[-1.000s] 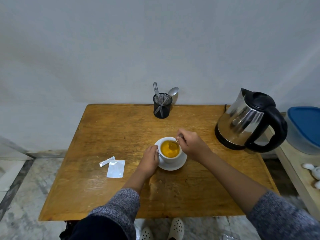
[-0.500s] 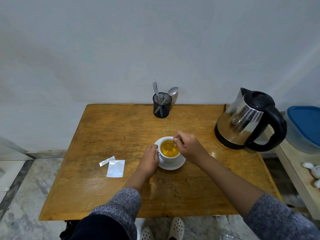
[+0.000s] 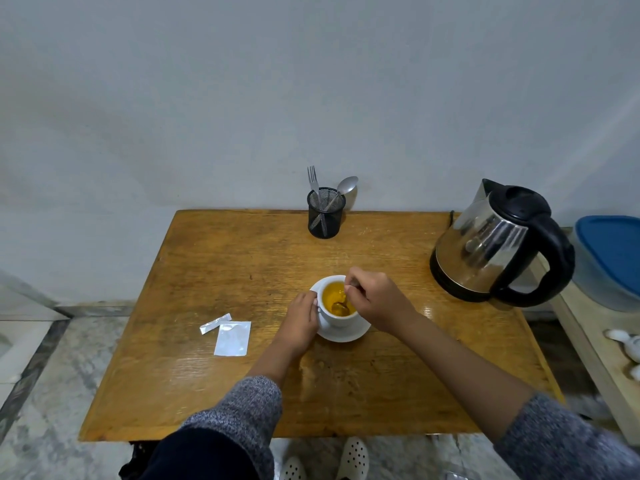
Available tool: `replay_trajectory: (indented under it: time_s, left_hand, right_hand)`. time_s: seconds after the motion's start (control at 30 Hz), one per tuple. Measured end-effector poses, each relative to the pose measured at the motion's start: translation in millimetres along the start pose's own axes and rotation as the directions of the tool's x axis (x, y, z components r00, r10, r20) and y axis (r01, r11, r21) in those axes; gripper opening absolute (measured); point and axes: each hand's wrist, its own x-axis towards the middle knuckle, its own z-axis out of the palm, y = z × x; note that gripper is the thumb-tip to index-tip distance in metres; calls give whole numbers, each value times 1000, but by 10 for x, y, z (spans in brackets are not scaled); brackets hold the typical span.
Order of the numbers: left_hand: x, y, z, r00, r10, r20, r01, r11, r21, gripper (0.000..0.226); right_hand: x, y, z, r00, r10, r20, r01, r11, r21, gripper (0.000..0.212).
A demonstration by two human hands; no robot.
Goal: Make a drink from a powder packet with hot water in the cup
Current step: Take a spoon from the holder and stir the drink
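A white cup [image 3: 341, 320] full of orange-yellow drink stands on a white saucer [image 3: 349, 335] near the middle of the wooden table [image 3: 221, 271]. My left hand [image 3: 300, 318] grips the cup's left side. My right hand [image 3: 375, 299] is over the cup's right rim, pinching a small spoon [image 3: 341, 306] whose bowl is dipped in the liquid. The torn white powder packet [image 3: 232, 338] lies flat to the left, with its torn-off strip [image 3: 214, 323] beside it.
A steel electric kettle [image 3: 498, 244] with a black handle stands at the table's right. A black mesh holder [image 3: 325, 213] with a fork and spoon is at the back edge. A blue-lidded tub [image 3: 613, 261] sits on a side bench to the right.
My right hand has shifted slightly left and toward me around the cup, carrying the spoon through the liquid. The left hand and cup have stayed in place.
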Motion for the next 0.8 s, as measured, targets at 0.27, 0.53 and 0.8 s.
replay_trajectory:
  time_s: [0.27, 0.53, 0.8]
  left_hand:
    - [-14, 9, -9, 1000, 24, -7, -24, 1000, -2, 28]
    - [-19, 20, -29, 1000, -7, 17, 7, 1000, -18, 30]
    - [-26, 25, -57, 999, -1, 36, 3, 1000, -31, 29]
  right_hand:
    - [67, -8, 70, 995, 99, -6, -99, 993, 65, 12]
    - [49, 55, -58, 985, 174, 11, -174, 985, -18, 10]
    - [-19, 23, -164, 986, 114, 122, -115, 993, 2, 8]
